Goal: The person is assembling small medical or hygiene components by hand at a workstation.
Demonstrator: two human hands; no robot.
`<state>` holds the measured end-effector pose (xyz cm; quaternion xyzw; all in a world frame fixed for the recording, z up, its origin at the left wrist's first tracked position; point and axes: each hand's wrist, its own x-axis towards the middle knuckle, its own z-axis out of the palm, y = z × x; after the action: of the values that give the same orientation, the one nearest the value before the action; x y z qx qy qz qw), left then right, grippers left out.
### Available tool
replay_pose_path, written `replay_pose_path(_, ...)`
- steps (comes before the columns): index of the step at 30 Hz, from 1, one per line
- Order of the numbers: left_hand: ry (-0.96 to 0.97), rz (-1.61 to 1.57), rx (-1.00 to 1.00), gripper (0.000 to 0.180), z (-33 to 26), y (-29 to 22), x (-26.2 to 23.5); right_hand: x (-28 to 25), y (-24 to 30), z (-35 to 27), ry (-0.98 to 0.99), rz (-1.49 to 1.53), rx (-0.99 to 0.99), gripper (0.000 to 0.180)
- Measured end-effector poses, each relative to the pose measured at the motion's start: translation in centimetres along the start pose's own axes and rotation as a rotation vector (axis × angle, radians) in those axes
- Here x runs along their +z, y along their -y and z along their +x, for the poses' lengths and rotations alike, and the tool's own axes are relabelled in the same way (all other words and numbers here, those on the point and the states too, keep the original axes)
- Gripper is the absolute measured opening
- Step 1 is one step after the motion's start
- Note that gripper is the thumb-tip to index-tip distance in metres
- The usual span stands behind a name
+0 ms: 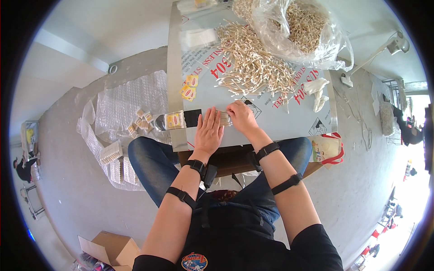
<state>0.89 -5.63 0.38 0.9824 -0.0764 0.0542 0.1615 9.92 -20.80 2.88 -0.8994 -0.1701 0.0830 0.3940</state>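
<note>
swab pile point(255, 61) beyond hands point(226, 124)

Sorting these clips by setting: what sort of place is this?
Probably a small packing workshop: a metal-topped table heaped with loose cotton swabs, a clear bag holding more, and filled small packs stacked on bubble wrap on the concrete floor.
</note>
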Motion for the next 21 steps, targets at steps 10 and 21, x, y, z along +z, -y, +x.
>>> replay_pose_path(10,-0.035,-0.017,0.009,0.062,0.0,0.0,0.2,-0.9,-1.0,-0.5,-0.101,0.001,0.004,0.005)
replay_pose_path(21,-0.05,-0.037,0.008,0.06,0.1,-0.2,0.0,0.6,-1.0,-1.0,-0.084,-0.143,-0.054,0.007)
